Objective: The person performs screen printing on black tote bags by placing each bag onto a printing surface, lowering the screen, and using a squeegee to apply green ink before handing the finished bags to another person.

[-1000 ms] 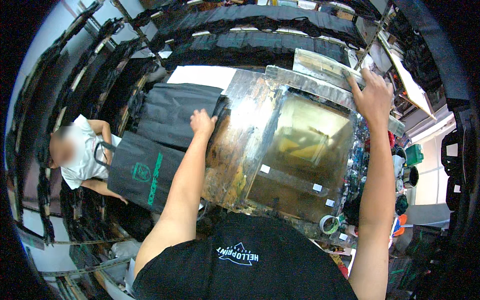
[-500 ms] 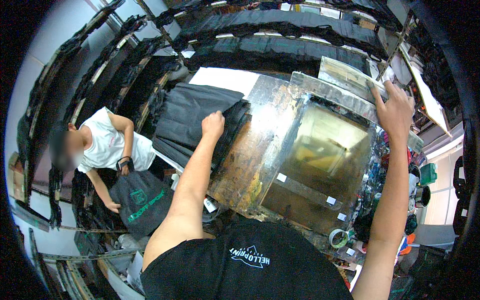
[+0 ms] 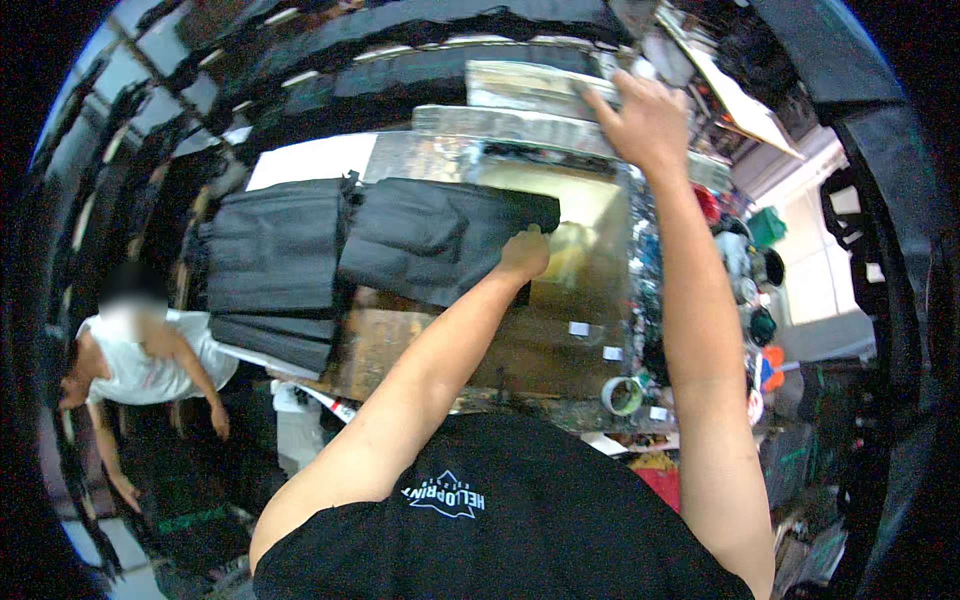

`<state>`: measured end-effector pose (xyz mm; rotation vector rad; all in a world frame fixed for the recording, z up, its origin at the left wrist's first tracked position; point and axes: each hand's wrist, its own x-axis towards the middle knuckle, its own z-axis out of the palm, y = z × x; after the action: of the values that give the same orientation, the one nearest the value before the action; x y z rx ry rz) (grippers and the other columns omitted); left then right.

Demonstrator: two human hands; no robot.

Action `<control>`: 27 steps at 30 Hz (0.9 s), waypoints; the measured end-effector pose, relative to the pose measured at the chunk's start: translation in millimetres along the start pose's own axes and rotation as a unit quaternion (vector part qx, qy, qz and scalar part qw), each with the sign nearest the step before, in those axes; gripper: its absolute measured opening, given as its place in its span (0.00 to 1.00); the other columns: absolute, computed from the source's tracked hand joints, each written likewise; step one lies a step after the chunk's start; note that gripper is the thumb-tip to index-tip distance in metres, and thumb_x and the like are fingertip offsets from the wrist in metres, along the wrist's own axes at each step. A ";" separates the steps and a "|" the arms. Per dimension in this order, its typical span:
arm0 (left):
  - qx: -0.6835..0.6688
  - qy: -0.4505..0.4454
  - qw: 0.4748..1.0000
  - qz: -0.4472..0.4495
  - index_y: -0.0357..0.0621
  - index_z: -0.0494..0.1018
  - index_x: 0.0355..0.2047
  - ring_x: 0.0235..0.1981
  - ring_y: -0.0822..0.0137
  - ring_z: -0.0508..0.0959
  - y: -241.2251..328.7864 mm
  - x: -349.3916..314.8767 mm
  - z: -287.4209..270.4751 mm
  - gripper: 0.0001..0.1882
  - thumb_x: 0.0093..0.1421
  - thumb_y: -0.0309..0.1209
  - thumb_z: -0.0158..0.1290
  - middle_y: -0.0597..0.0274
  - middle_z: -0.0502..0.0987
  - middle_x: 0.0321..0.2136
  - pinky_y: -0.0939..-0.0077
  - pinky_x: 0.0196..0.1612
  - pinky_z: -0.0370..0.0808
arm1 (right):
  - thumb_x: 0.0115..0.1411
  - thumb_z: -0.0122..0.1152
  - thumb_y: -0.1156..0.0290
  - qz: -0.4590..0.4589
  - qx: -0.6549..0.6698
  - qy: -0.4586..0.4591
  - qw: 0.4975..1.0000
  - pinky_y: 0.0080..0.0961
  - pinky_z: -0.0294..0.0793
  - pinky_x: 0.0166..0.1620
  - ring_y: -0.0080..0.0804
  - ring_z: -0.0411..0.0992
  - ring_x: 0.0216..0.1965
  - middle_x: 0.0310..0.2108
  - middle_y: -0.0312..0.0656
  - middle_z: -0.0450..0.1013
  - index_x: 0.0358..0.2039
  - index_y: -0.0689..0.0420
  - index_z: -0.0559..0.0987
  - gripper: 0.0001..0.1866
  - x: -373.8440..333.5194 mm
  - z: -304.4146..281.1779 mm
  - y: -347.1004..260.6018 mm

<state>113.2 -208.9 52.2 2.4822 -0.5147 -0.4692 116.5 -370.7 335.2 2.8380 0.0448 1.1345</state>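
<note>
1. Your left hand closed its grip on the black folded bag, flat on the stained desk.
2. Your right hand lay open-fingered on the raised frame.
3. Small white square labels sat near the desk's front edge.

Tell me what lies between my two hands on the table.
In the head view, bare yellowish plate lies between left hand, on black fabric, and right hand.
</note>
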 end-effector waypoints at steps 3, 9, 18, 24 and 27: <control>-0.160 0.009 0.974 0.158 0.35 0.71 0.59 0.61 0.42 0.73 -2.6 -15.1 39.6 0.39 0.65 0.60 0.53 0.38 0.75 0.57 0.57 0.65 0.68 | 0.63 0.50 0.32 0.001 0.017 0.008 1.000 0.55 0.68 0.48 0.48 0.79 0.40 0.35 0.49 0.81 0.35 0.54 0.82 0.34 -7.6 -0.5 3.3; 0.201 -0.015 0.950 0.239 0.50 0.62 0.70 0.73 0.39 0.54 -72.5 -107.6 39.9 0.54 0.54 0.74 0.51 0.47 0.61 0.70 0.30 0.71 0.44 | 0.61 0.54 0.34 0.005 -0.009 0.000 1.000 0.49 0.68 0.48 0.47 0.79 0.42 0.35 0.48 0.82 0.35 0.52 0.83 0.31 -11.5 -9.0 -3.4; 0.201 -0.034 0.938 0.282 0.54 0.61 0.72 0.75 0.37 0.45 -92.7 -119.2 48.6 0.58 0.50 0.79 0.49 0.50 0.52 0.75 0.26 0.71 0.36 | 0.64 0.50 0.33 0.009 0.090 0.018 0.996 0.50 0.68 0.51 0.51 0.77 0.38 0.29 0.54 0.79 0.27 0.61 0.81 0.37 9.5 -15.5 2.9; 0.173 -0.026 0.936 0.306 0.53 0.63 0.70 0.74 0.36 0.48 -77.2 -131.4 62.1 0.59 0.47 0.78 0.53 0.51 0.54 0.74 0.26 0.71 0.37 | 0.65 0.49 0.32 0.022 0.084 -0.018 0.996 0.49 0.68 0.52 0.50 0.77 0.38 0.30 0.54 0.78 0.28 0.62 0.80 0.39 11.5 -15.6 3.5; 0.175 -0.003 0.935 0.309 0.53 0.64 0.70 0.74 0.37 0.48 -78.1 -137.3 68.1 0.58 0.48 0.78 0.52 0.52 0.54 0.74 0.27 0.72 0.37 | 0.65 0.49 0.32 0.018 0.083 -0.006 0.996 0.49 0.68 0.50 0.50 0.77 0.37 0.30 0.55 0.78 0.28 0.61 0.80 0.38 6.0 -16.4 -1.2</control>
<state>-14.7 -117.1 -16.9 2.4494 -1.4243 -0.1354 109.6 -368.1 351.1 3.0030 0.0932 1.1715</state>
